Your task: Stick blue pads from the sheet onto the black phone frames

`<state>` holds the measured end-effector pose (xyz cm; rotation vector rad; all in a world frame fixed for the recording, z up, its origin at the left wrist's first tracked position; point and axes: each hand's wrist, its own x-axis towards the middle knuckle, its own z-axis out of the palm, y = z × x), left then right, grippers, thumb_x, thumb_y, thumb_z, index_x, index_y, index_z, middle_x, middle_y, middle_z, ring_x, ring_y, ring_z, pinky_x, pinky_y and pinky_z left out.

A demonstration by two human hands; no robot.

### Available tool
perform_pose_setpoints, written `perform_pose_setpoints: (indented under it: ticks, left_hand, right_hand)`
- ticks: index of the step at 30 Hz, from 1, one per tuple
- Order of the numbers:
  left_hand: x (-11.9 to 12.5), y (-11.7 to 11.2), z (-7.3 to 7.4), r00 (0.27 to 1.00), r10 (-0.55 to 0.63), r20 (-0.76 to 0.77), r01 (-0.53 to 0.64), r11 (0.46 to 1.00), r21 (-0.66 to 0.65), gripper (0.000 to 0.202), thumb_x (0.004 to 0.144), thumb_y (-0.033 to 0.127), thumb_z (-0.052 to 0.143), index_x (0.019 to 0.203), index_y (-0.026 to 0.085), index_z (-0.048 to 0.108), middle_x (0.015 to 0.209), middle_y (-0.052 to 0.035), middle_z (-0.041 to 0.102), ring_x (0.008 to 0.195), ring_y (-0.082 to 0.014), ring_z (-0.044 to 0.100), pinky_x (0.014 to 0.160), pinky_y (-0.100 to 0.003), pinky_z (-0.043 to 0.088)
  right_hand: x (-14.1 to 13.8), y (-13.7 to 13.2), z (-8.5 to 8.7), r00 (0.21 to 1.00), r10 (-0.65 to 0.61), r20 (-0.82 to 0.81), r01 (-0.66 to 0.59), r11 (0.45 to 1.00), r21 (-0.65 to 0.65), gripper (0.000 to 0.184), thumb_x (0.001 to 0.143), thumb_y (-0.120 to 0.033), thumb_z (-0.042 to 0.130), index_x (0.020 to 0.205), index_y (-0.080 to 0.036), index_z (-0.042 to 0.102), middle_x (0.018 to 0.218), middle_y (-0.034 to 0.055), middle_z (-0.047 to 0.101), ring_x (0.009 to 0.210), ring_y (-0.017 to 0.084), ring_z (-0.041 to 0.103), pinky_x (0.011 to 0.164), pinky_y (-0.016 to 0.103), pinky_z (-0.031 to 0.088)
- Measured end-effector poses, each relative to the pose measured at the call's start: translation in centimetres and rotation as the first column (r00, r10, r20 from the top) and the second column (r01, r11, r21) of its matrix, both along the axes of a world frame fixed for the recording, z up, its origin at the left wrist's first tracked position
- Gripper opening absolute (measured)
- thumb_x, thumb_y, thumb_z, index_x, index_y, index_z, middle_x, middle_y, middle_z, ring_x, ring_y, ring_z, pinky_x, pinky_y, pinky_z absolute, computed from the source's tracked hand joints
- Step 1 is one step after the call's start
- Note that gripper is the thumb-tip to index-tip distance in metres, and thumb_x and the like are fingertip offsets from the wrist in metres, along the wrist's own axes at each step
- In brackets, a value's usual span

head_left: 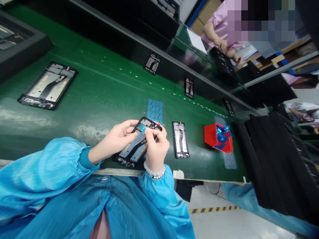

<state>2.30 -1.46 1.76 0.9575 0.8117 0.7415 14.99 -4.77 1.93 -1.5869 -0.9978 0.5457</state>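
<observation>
An opened phone frame (132, 150) with a dark ribbon cable down its middle lies tilted near the table's front edge. My left hand (117, 139) grips its upper left side, thumb over the face and fingers at the edge. My right hand (157, 146), with a beaded bracelet at the wrist, is closed at the upper part of the frame. Its thumb and fingertips pinch at a small shiny blue film (141, 128) there; the exact contact is partly hidden by the fingers. Just behind the frame lies a sheet of blue stickers (155, 109).
Another phone frame (180, 139) lies to the right, beside a red bin (210, 135) holding crumpled blue film (222, 136). A further phone frame (48, 85) is at left, near a black foam tray (25, 49). Several stand along the back. Across the bench a co-worker's hands (225, 48) handle a black tray.
</observation>
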Motion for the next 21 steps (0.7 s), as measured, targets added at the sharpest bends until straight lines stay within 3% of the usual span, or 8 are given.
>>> perform_pose_setpoints:
  ticks: [21]
  left_hand:
    - [-0.11,0.00,-0.02,1.000,-0.013,-0.022,0.013,1.000,-0.004,0.043,0.078,0.027,0.065,0.118,0.017,0.052,0.093,-0.0059,0.073,0.070,-0.0167,0.068,0.059,-0.023,0.053]
  right_hand:
    - [-0.01,-0.18,0.09,1.000,0.006,-0.024,-0.006,1.000,-0.011,0.016,0.073,-0.027,0.065,0.060,-0.019,0.063,0.084,0.0031,0.060,0.098,0.020,0.054,0.093,0.037,0.040]
